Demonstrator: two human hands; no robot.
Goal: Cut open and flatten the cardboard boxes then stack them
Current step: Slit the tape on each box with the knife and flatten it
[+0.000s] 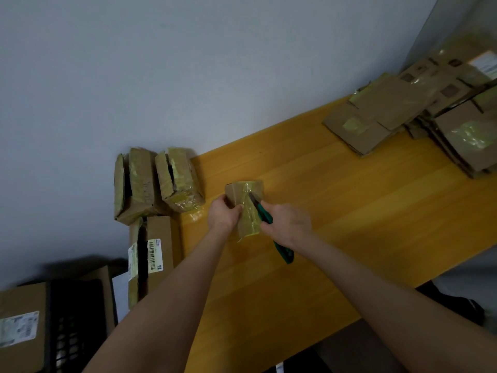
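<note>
A small cardboard box (246, 195) wrapped in yellowish tape stands on the yellow wooden table (336, 211). My left hand (224, 214) grips its left side. My right hand (289, 224) holds a green utility knife (265, 215), whose blade lies against the taped top face of the box. The knife's handle end sticks out below my right wrist. Flattened boxes (376, 117) lie in piles at the table's far right.
Two taped boxes (158, 181) with torn seams sit at the table's left end, and a longer labelled box (153, 254) lies below them. A black crate (75, 319) and another labelled box (21, 329) are at lower left. A grey wall runs behind.
</note>
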